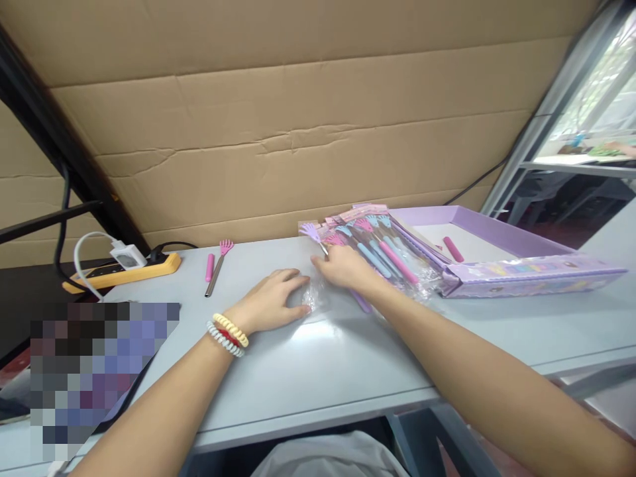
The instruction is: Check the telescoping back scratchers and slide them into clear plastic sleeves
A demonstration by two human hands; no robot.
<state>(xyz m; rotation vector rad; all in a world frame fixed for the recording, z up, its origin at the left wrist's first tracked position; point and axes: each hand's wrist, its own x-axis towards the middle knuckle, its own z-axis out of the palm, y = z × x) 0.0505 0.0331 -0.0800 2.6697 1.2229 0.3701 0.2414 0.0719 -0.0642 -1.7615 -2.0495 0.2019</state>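
Note:
My left hand (275, 301) lies on the grey table (348, 371) with its fingers pressed on a clear plastic sleeve (314, 298). My right hand (342, 265) is closed around a purple back scratcher (313, 233), whose claw head sticks out past my fingers and whose handle runs under my wrist. Just right of that hand lies a pile of packaged scratchers (382, 248) with pink and blue handles in clear wrap.
A lilac box lid (521, 275) holding one pink piece lies at the right. A loose pink scratcher (218, 264) and pink handle lie at the left, beside a yellow power strip (134, 268) with a white charger. A cardboard wall stands behind the table.

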